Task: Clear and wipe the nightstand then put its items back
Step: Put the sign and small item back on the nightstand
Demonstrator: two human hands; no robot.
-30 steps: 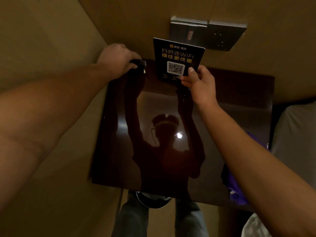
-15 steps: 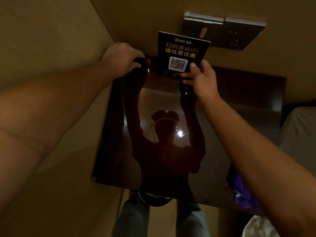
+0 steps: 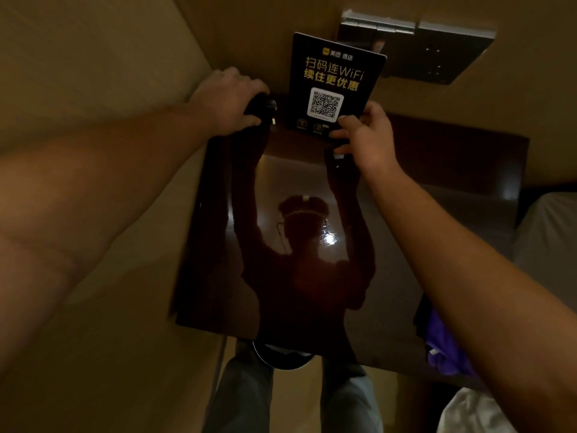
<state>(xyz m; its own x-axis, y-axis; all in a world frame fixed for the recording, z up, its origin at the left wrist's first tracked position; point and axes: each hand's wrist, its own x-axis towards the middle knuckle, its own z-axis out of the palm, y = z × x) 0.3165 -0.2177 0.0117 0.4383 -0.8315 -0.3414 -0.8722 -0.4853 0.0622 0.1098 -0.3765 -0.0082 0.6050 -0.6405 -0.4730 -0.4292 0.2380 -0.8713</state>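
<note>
Standing WiFi sign between hands

One head-worn wide-angle camera looks steeply down from close above the glossy dark worktop, which fills the frame's centre. The wall runs along the top and left; the person's legs show at the bottom edge.

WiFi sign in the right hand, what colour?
Black WiFi sign with yellow lettering and a white QR patch; head view shows it.
</note>
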